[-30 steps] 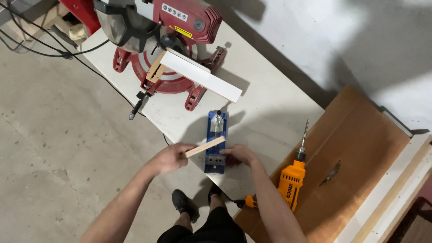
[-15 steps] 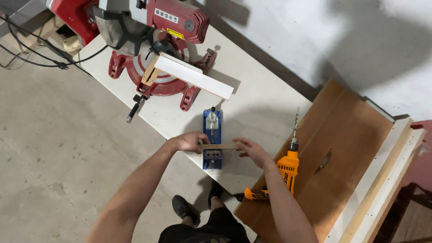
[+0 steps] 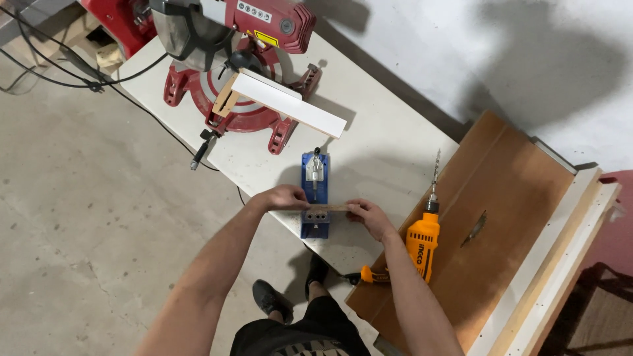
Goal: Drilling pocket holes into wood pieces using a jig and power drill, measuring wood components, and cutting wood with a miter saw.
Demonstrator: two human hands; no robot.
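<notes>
A blue pocket-hole jig (image 3: 315, 174) with a clamp lever lies on the white worktable (image 3: 382, 151). A short narrow wood strip (image 3: 326, 207) lies flat across the jig, just above its drill guide holes. My left hand (image 3: 285, 197) grips the strip's left end. My right hand (image 3: 366, 215) pinches its right end. Both forearms reach in from the bottom of the view.
An orange corded drill (image 3: 422, 240) with a long bit lies right of my right hand. A red miter saw (image 3: 231, 39) holding a white board (image 3: 290, 104) stands at the back left. A table saw with a brown top (image 3: 501, 217) adjoins on the right. Black cables (image 3: 79, 79) cross the concrete floor.
The wood strip was tilted a second ago; now it lies level across the jig, with both hands at its ends. The camera has shifted slightly.
</notes>
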